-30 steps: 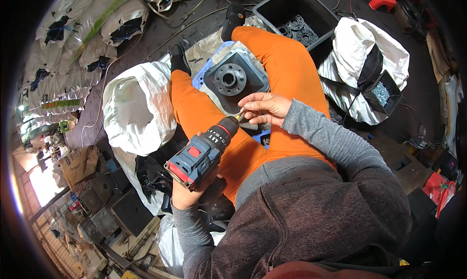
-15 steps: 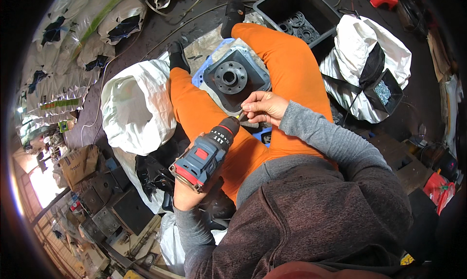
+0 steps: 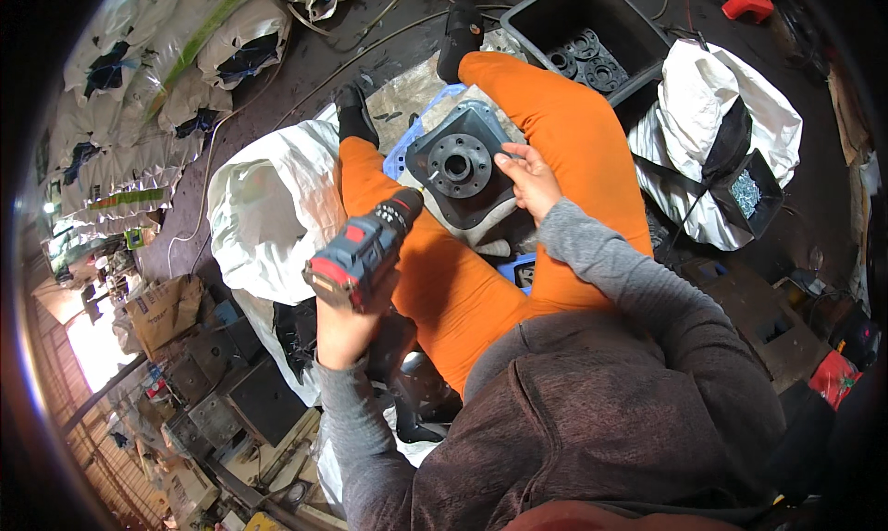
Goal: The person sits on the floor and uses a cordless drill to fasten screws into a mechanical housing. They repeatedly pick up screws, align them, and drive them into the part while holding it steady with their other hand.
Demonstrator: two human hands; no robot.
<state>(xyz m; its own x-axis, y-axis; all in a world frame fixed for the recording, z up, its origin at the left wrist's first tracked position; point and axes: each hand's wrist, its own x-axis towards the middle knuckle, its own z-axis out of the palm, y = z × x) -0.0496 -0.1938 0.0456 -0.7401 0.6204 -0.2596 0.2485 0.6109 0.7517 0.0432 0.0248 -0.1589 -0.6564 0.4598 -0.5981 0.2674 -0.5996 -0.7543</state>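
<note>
While the person sits on the floor with legs in orange trousers (image 3: 555,124) stretched out, a dark metal plate (image 3: 462,175) lies between the knees, so the legs keep it from sliding. It has a round ring with small holes raised in its middle. A blue sheet (image 3: 400,156) peeks out under it.

The left hand (image 3: 344,332) grips the handle of a red and black drill (image 3: 363,253). Its fingers are wrapped tight round the grip, though I cannot tell if one is on the trigger. The drill points up and away, with its tip just beside the left edge of the plate, near the ring.

The right hand (image 3: 527,178) rests on the right side of the plate. Its fingers are a little spread and bent, and they touch the plate's edge, likely to hold it steady. I cannot tell if they pinch anything small.

A big white sack (image 3: 268,216) sits open on the left. A black bin (image 3: 578,18) with more round metal rings stands past the feet. Another white sack (image 3: 712,96) lies on the right, with a small box of shiny screws (image 3: 745,191) beside it, close enough to reach.
</note>
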